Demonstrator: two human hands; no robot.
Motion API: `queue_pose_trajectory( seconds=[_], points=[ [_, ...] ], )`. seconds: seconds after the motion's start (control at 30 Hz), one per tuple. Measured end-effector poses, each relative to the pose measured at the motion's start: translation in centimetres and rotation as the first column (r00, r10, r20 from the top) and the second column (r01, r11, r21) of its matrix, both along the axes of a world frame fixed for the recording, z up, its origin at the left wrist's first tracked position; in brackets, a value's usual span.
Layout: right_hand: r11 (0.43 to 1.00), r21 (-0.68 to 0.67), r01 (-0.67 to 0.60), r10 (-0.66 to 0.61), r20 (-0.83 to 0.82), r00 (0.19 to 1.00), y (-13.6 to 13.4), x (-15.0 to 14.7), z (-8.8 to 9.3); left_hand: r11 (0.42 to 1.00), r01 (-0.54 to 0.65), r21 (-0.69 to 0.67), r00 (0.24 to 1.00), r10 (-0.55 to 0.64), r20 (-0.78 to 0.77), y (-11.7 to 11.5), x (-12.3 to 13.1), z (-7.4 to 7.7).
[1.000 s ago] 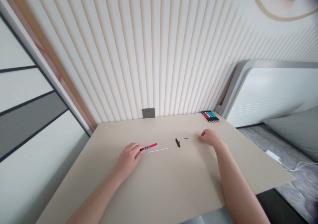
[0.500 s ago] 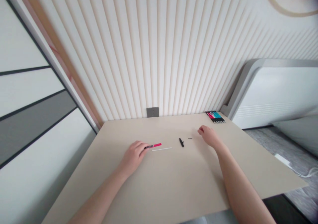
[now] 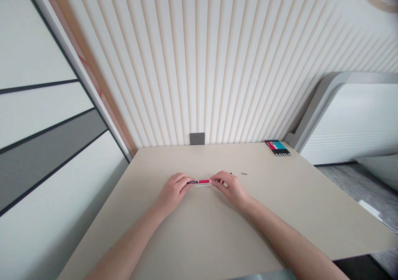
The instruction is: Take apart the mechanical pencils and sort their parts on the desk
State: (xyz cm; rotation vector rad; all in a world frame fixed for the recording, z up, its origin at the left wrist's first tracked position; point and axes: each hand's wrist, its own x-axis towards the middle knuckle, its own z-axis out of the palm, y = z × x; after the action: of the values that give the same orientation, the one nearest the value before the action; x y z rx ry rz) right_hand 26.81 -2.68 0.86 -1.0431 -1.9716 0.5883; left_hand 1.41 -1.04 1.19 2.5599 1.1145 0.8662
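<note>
- My left hand (image 3: 172, 193) is pinching the pink-and-black pen barrel (image 3: 204, 181) by its black end, mid-table, probably leaving the pink end clear
- My right hand (image 3: 234, 189) is hovering fingertips at that end, can't tell if gripping
- Other pens (image 3: 278, 148) are lying near the table (image 3: 199, 238)'s far right corner, likely out of the way

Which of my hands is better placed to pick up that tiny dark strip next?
Your right hand, likely: it's nearer the strip, though whether it grips the pink-and-black barrel is unclear. Your left hand is farther off, holding the barrel's black end.
</note>
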Motion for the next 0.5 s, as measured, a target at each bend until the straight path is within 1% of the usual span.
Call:
queue_pose_trajectory(
  seconds=[0.07, 0.13, 0.3, 0.5],
  points=[
    [0.999, -0.016, 0.05, -0.05, -0.011, 0.999, -0.04, -0.39, -0.47, 1.0, 0.019, 0.01, 1.0, -0.019, -0.01, -0.13, 0.04, 0.29],
    [0.998, -0.023, 0.067, -0.067, -0.016, 0.998, 0.03, -0.57, -0.76, 0.999, 0.033, 0.023, 0.999, -0.033, -0.019, -0.24, 0.07, 0.49],
    [0.997, 0.007, 0.074, -0.074, -0.035, 0.997, 0.02, -0.59, -0.79, 0.999, 0.034, 0.041, 0.999, -0.033, -0.042, -0.31, 0.08, 0.45],
    [0.997, 0.024, 0.068, -0.067, -0.034, 0.997, 0.06, -0.26, -0.76, 0.999, 0.033, 0.042, 0.999, -0.031, -0.035, -0.23, 0.12, 0.26]
  ],
)
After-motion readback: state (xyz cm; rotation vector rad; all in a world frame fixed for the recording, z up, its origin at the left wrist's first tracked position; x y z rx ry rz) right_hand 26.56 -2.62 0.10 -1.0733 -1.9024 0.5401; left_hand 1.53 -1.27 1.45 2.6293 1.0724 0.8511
